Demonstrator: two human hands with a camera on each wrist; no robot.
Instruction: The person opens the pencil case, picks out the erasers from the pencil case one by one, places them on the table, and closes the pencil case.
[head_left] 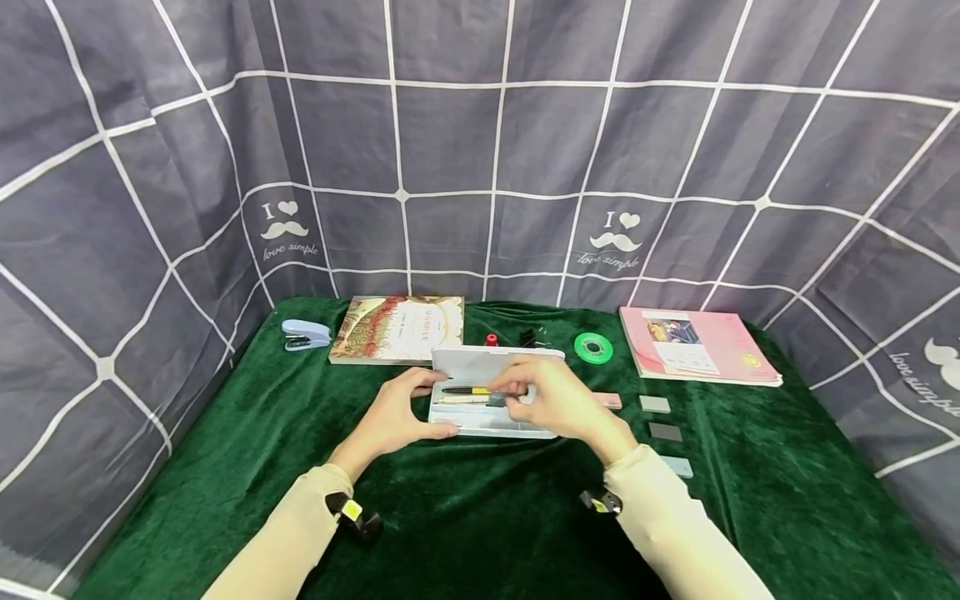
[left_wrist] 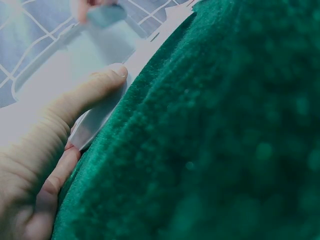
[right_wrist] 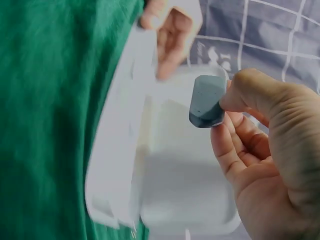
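Observation:
An opened white pencil case [head_left: 502,432] lies before me on green cloth, its lid [head_left: 480,358] raised at the back. A yellow-and-black pen [head_left: 467,390] and a pale pen [head_left: 459,401] lie inside. My left hand [head_left: 397,408] grips the case's left end, thumb at the front wall [left_wrist: 97,122] and fingers toward the back. Over the case, my right hand [head_left: 551,396] pinches a grey-blue eraser [right_wrist: 206,101] between thumb and fingers. In the left wrist view this eraser [left_wrist: 106,16] appears blurred above the case.
Behind stand a blue stapler [head_left: 306,334], a patterned book [head_left: 397,329], a small red item [head_left: 491,340], black clips [head_left: 531,337], green tape [head_left: 593,348] and a pink book [head_left: 697,346]. Along the right lie a pink block [head_left: 609,401] and several small grey or bluish blocks [head_left: 665,432].

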